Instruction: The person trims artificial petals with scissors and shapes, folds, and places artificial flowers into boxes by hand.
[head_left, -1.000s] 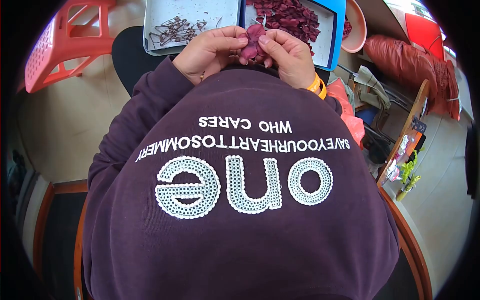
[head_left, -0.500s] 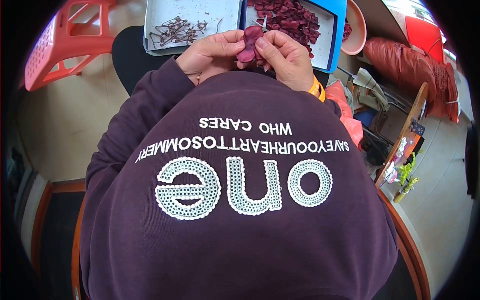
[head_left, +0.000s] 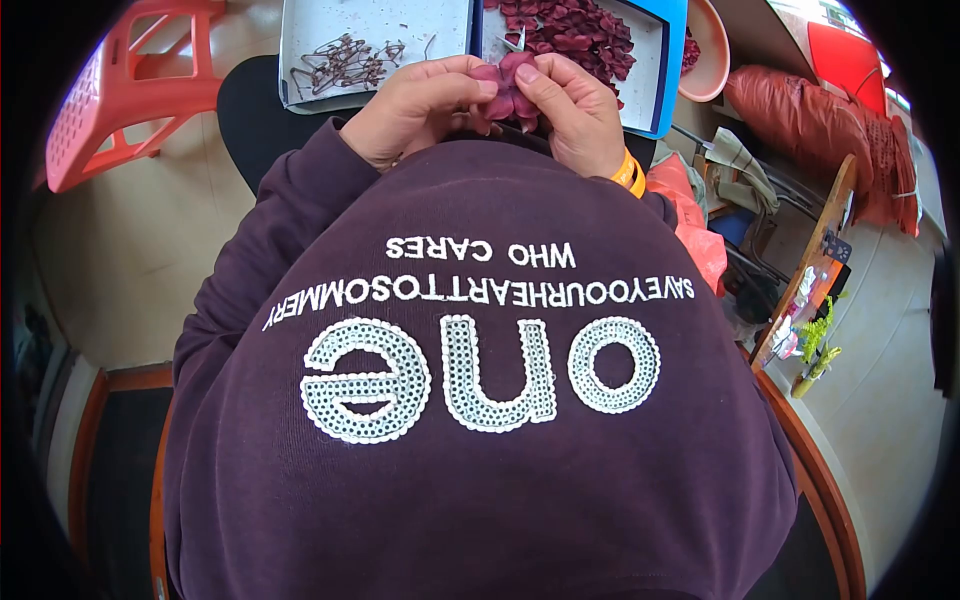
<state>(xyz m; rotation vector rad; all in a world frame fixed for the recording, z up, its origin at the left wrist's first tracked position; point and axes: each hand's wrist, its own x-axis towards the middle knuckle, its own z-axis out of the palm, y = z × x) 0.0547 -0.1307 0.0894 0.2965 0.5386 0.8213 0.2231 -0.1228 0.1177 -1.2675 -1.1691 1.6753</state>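
Observation:
Between my two hands, close to my chest, is a dark red artificial flower petal piece with several rounded lobes. My left hand pinches its left side, thumb on top. My right hand, with an orange band on the wrist, pinches its right side between thumb and fingers. The other fingers of both hands are curled beneath and partly hidden. Just beyond lies a heap of dark red petals in the blue-edged tray. A small tangle of thin brown stems rests in the white tray on the left.
A pink plastic stool stands at the left. To the right are a pink basin with more petals, a large red sack, and a red plastic bag. A wooden board stands farther right.
The petal piece has turned and spread, so more lobes show side by side. Both hands still grip it, and the right thumb has shifted over it. The view has moved slightly.

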